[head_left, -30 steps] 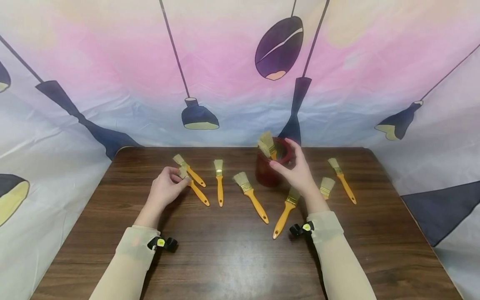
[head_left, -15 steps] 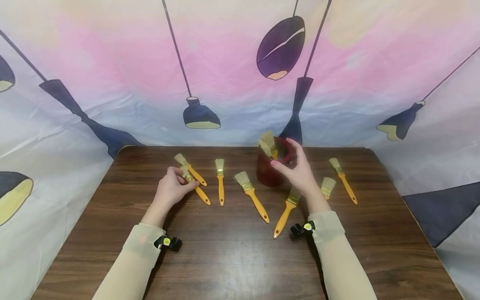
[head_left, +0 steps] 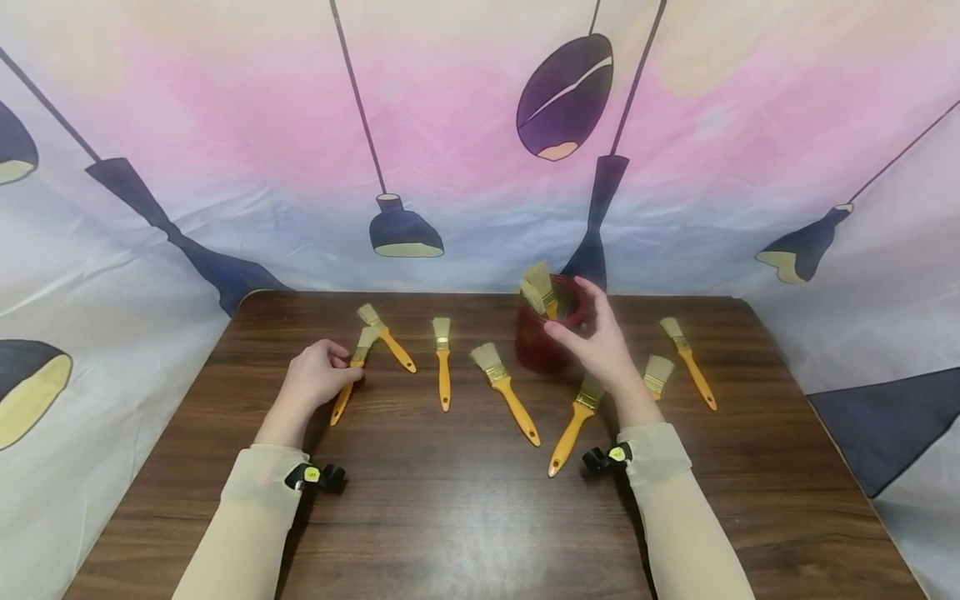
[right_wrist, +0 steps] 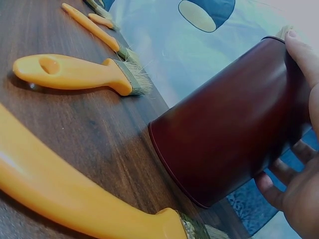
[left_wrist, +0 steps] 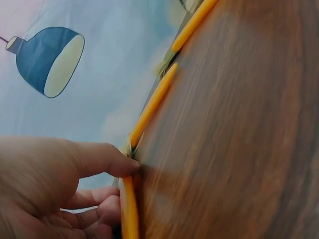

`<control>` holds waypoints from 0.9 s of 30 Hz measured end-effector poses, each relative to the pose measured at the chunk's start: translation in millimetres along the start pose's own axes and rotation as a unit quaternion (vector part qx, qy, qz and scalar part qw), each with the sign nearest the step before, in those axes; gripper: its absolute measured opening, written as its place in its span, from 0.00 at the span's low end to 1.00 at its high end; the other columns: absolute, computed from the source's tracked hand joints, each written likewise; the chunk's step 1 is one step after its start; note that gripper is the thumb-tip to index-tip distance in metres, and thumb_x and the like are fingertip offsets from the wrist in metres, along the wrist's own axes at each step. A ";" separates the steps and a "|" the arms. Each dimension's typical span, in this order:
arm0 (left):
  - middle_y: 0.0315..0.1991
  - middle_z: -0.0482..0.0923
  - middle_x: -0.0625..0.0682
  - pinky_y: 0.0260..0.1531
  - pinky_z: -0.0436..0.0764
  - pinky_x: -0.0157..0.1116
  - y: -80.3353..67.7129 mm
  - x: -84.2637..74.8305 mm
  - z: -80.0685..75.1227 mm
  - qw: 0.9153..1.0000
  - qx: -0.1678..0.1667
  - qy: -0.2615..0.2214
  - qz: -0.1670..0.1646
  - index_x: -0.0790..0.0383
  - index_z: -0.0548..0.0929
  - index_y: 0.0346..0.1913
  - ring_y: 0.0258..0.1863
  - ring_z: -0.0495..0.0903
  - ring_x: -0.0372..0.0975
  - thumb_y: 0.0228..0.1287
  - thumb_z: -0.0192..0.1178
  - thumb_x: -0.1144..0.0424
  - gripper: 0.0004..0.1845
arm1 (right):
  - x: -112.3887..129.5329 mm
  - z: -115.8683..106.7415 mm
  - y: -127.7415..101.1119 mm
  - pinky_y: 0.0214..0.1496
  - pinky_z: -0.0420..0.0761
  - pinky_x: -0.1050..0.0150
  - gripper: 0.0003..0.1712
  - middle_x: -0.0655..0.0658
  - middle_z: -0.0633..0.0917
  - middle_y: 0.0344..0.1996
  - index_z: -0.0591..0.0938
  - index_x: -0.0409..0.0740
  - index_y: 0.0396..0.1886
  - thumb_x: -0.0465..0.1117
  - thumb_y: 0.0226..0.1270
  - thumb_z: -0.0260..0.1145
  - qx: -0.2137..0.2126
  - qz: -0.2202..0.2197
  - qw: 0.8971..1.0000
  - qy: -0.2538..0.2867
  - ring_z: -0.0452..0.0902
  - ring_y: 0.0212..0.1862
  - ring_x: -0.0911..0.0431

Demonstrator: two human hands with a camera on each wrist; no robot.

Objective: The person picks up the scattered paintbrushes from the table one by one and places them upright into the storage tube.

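Observation:
At the left of the table my left hand (head_left: 318,375) pinches a paintbrush (head_left: 343,404) near the top of its yellow handle, bristles pointing away from me. In the left wrist view the thumb presses on that handle and the curled fingers lie behind it. My right hand (head_left: 600,346) grips a dark red cylindrical cup (head_left: 538,346) at its rim, thumb in front and fingers around the far right side. Bristle heads of paintbrushes (head_left: 542,287) stick up out of the cup. In the right wrist view the cup wall (right_wrist: 219,124) fills much of the picture.
Several more yellow-handled paintbrushes lie spread on the wooden table (head_left: 450,517): one brush (head_left: 392,342) beside the left hand, others (head_left: 443,367) (head_left: 510,400) in the middle. A wide brush (head_left: 572,433) and two brushes (head_left: 656,375) (head_left: 693,371) lie around the right arm. A printed cloth (head_left: 450,150) hangs behind.
My left hand has shifted left and turned its paintbrush away from the neighbouring one, so the handle now points toward me and left. The right hand stays on the cup.

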State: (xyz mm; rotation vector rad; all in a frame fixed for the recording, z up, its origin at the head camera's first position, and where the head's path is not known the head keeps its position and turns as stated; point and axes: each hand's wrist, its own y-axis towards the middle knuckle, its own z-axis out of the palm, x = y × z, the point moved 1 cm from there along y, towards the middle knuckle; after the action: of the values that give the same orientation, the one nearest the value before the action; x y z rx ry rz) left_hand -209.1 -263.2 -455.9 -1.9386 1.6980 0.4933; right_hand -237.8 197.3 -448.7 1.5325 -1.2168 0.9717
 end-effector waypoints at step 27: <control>0.52 0.86 0.66 0.38 0.81 0.29 -5.2 -11.7 -20.5 0.985 -0.026 -0.162 0.051 0.75 0.85 0.61 0.44 0.82 0.42 0.77 0.69 0.58 0.23 | -1.1 -0.6 -0.9 0.80 0.68 0.39 0.53 0.45 0.65 0.83 0.60 0.60 0.88 0.51 0.71 0.80 0.001 -0.004 1.000 -0.013 0.65 0.80 0.45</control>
State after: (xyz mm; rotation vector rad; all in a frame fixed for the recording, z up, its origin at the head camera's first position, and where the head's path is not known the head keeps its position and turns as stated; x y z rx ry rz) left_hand -207.0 -265.5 -431.9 -1.7015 1.5901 0.8494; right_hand -237.2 198.3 -449.8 1.5538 -1.2273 0.9511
